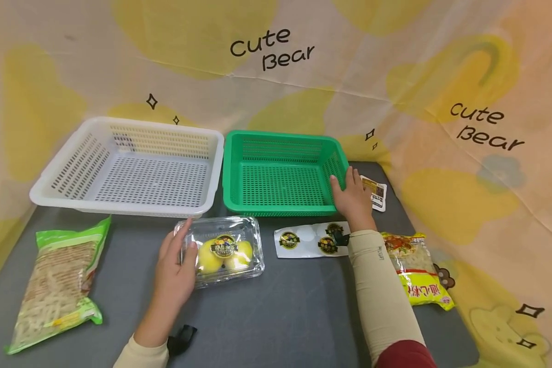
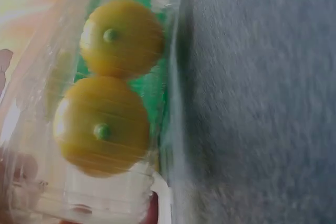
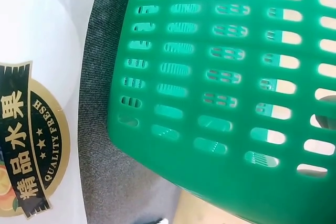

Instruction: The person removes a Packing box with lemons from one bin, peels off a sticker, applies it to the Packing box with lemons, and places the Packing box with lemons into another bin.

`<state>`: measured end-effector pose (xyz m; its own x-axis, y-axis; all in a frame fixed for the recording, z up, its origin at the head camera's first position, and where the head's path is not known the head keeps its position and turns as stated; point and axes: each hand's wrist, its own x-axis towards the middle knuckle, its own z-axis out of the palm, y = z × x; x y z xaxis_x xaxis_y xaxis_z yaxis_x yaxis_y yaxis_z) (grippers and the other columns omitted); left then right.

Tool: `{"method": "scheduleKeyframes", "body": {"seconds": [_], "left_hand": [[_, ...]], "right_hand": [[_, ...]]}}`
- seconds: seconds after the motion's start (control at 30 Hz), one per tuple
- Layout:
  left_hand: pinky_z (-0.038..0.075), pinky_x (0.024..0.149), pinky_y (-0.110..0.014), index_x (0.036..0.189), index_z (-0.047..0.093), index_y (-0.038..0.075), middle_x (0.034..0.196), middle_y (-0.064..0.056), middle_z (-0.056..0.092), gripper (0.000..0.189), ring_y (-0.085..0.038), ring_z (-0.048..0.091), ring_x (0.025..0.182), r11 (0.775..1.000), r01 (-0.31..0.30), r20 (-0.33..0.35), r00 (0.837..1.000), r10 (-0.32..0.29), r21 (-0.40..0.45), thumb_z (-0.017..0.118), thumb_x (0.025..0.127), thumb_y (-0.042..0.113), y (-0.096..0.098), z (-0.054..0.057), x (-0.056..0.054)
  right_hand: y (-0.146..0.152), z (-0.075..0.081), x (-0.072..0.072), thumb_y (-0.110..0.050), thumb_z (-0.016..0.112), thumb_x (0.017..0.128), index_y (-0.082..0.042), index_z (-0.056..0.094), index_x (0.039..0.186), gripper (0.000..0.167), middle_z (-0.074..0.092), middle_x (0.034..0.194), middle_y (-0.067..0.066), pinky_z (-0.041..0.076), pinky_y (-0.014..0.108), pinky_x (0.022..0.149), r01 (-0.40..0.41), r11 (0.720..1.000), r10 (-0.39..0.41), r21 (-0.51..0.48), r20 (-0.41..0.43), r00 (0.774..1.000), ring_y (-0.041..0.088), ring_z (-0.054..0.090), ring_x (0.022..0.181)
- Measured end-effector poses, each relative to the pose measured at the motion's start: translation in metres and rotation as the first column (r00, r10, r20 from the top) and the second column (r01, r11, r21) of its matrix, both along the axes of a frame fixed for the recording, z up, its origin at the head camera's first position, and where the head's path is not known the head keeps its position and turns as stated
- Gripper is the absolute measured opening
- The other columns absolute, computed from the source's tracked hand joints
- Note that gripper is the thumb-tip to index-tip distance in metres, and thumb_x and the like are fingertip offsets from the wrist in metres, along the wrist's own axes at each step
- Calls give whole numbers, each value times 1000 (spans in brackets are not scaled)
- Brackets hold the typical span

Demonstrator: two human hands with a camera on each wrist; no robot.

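My left hand (image 1: 177,263) is at the left end of a clear plastic fruit box (image 1: 248,225), thumb over the lid edge and fingers at the far corner. Two yellow round fruits (image 2: 102,125) show through the plastic, and a round black-and-gold sticker (image 1: 224,246) is on the lid. My right hand (image 1: 355,202) grips the right rim of a green perforated basket (image 1: 280,210), thumb on the inner side and fingers outside. In the right wrist view the basket's slotted wall (image 3: 210,98) fills much of the frame; the fingers are mostly hidden there.
A white basket (image 1: 133,205) stands left of the green one. A sticker sheet (image 1: 308,240) lies near my right wrist. There are a noodle bag (image 1: 60,281) at left, a yellow pasta bag (image 1: 418,271) at right and a small packet (image 1: 378,197) behind my right hand.
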<state>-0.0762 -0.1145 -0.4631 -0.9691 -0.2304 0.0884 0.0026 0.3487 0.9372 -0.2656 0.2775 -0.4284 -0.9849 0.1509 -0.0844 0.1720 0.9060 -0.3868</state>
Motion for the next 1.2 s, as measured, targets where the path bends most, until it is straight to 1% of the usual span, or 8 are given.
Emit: {"method": "scheduleKeyframes", "body": {"seconds": [0.1,0.2,0.37,0.5,0.6,0.87,1.03,1.2], "left_hand": [[23,116,-75,161,50,19,167,-21,32,53,-43,27,154,999,-20,-50,999,22,32,55,108,11,2,8,3],[23,117,-72,160,51,19,166,-15,37,53,-38,30,153,998,-3,-99,995,9,65,55,108,11,4,22,2],[22,120,-67,161,49,22,167,-4,38,52,-27,27,155,996,56,-140,989,-46,75,54,109,15,12,56,-16],[24,124,-59,161,49,17,166,-2,40,51,-22,28,155,990,108,-173,981,-92,86,54,110,15,24,74,-50],[27,123,-55,160,50,15,164,-4,43,50,-22,32,153,984,152,-196,972,-132,89,53,110,15,37,78,-84],[27,123,-55,164,43,27,168,-7,35,52,-28,31,155,979,201,-108,974,-198,24,50,113,26,76,84,-160],[31,120,-59,166,38,33,171,-9,29,53,-35,33,153,980,198,6,980,-198,9,46,114,31,99,79,-193],[38,114,-54,167,35,29,172,-13,27,53,-38,34,152,978,209,66,976,-209,10,43,115,31,118,72,-216]], "right_hand": [[1,-1,0,-74,17,105,-16,-2,171,90,1,178,13,16,75,118,2,1000,-2,4,-3,1000,61,8,154],[2,-1,-1,-74,17,106,-16,-3,171,89,1,178,14,15,75,118,-2,1000,3,9,-4,1000,61,8,153],[1,0,-1,-72,18,107,-16,-6,171,88,0,177,15,14,76,118,-10,1000,10,11,2,1000,62,7,153],[1,1,0,-70,18,108,-16,-6,170,86,0,177,16,14,75,118,-14,1000,14,13,10,1000,61,6,153],[1,2,0,-69,18,108,-15,-6,171,86,0,177,16,13,75,119,-14,1000,14,14,9,1000,61,5,154],[1,1,-2,-72,16,107,-18,-5,171,87,1,177,15,17,77,116,7,1000,-7,12,2,1000,63,9,152],[1,-3,-2,-71,17,107,-16,-2,171,87,4,177,16,18,74,118,8,1000,-8,30,1,1000,61,12,153],[2,-2,-2,-70,18,108,-14,0,172,87,4,177,17,18,74,118,6,1000,-7,29,7,1000,61,12,153]]}}
